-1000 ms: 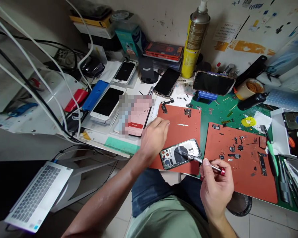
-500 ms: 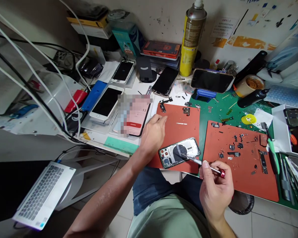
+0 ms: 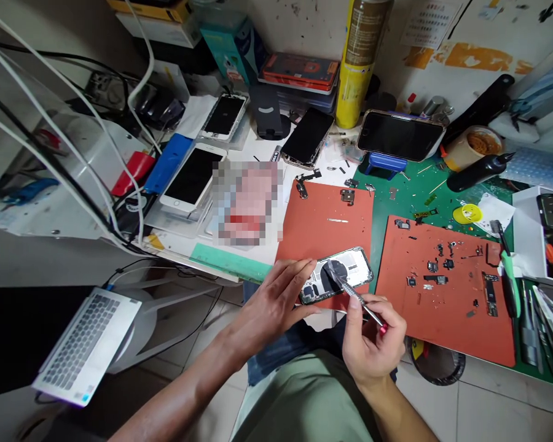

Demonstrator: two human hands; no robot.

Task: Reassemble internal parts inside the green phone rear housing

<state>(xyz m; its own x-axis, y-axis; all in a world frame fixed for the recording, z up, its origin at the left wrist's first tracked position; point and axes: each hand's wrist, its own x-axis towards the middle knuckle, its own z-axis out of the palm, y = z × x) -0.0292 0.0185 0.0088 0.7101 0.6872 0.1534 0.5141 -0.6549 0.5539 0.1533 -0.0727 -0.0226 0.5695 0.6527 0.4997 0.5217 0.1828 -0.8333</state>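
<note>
One opened phone shell [image 3: 357, 264], inner side up, on a red mat [image 3: 317, 205].
Left to right: laptop [image 3: 85, 344], below bench level; white phone [image 3: 193, 177], screen up; left hand [image 3: 279, 294], fingers over the shell's left end, thumb near its lower edge, cannot tell whether it grips; shell angled on the mat, dark round patch [image 3: 330, 277] near its middle; right hand [image 3: 375, 344], thumb and fingers closed around a red-ended metal tool [image 3: 357, 298], tip over the patch, contact unclear; second red mat [image 3: 465, 337], small parts [image 3: 437, 280] scattered on it; green-handled brush [image 3: 510, 276] at its right edge.
</note>
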